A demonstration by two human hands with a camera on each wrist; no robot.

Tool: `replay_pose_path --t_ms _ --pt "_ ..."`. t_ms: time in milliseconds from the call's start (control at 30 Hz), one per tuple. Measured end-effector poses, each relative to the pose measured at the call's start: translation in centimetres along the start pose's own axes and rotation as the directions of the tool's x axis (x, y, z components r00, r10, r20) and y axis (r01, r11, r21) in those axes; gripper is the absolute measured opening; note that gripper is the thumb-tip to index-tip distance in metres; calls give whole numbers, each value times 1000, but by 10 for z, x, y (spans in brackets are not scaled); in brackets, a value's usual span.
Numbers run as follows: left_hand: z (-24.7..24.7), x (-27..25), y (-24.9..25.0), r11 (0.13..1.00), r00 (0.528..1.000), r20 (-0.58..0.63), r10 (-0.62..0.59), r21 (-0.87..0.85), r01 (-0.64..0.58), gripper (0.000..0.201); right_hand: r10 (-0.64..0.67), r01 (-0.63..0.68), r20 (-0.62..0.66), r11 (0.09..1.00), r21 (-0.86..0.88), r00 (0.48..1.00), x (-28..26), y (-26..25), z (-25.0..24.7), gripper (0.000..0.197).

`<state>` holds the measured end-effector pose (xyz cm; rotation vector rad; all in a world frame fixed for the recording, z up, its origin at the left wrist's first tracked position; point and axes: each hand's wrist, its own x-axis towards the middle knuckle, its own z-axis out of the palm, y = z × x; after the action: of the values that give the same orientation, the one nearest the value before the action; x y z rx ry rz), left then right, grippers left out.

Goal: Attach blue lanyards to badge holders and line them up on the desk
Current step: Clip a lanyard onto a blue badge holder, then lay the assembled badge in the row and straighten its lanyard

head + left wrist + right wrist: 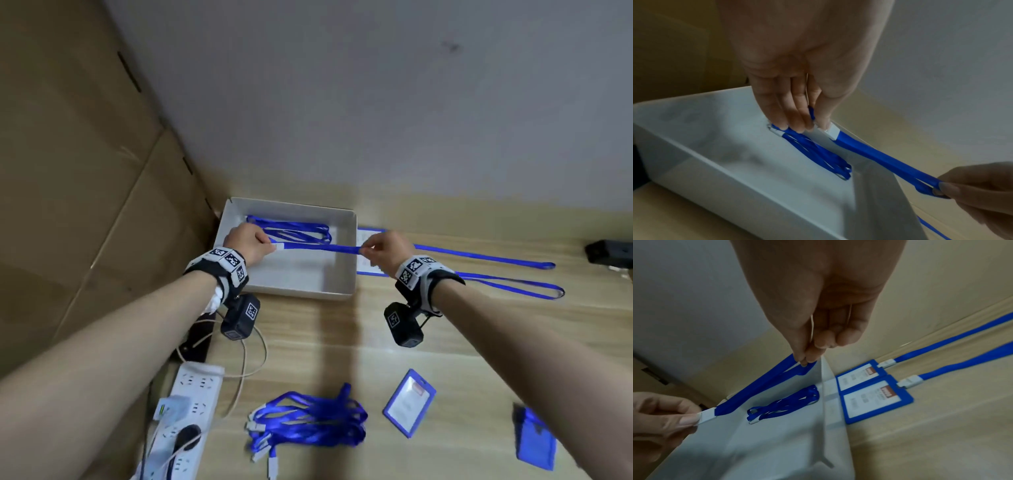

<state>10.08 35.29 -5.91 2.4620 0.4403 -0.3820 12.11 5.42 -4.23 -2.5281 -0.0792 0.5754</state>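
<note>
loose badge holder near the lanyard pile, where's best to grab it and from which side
Probably pinch the badge holder across its long blue side edges, coming from above. It lies flat on the desk, apart from the lanyard pile, so its slotted top end stays free for a clip.

white power strip (pixel 191 404) with cables, cardboard boxes (pixel 68 171), grey wall (pixel 376 85)

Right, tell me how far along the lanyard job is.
Done: two badge holders with lanyards attached lie side by side on the desk, right of the white tray.

In hand: the left hand pinches one lanyard's white clip, the right hand its loop end.

Left: a loose badge holder and a lanyard bundle.
</note>
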Motion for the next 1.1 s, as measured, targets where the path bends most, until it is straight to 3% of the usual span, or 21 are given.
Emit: replay_pose_path --t_ms 100,233,333,500,633,700,800,900,1000,1100 --pt "2 26 -18 996 994 -73 -76 -52 72 14 -25 27 33 997 -67 999 35 -20 13 16" --pt "10 55 -32 995 985 -144 -91 -61 83 10 -62 72 40 947 -312 997 68 -38 27 24" --pt "15 77 -36 998 983 -178 -39 45 48 12 -77 106 84 891 -441 994 95 -42 40 26" --pt "24 94 -32 967 993 -109 39 255 -10 16 -63 130 141 832 -539 988 114 -35 54 29" --pt "36 85 -21 958 993 30 -117 267 105 56 -143 156 62 913 -377 988 101 -26 48 38" --pt "39 71 -10 966 993 10 -119 234 114 57 -220 202 -54 952 -229 974 79 -16 48 41" --pt "39 44 9 987 995 -86 51 155 -37 41 -245 236 -237 970 -64 940 34 4 49 33" --pt "49 7 22 973 969 -124 215 -59 -223 36 -180 195 -360 981 4 915 -12 26 51 24" --pt "76 -46 31 911 936 -173 307 -231 -342 28 -62 99 -361 991 85 931 -57 48 64 21" --pt "104 -94 30 873 922 -146 360 -296 -388 21 -46 81 -258 988 128 965 -93 62 87 19"
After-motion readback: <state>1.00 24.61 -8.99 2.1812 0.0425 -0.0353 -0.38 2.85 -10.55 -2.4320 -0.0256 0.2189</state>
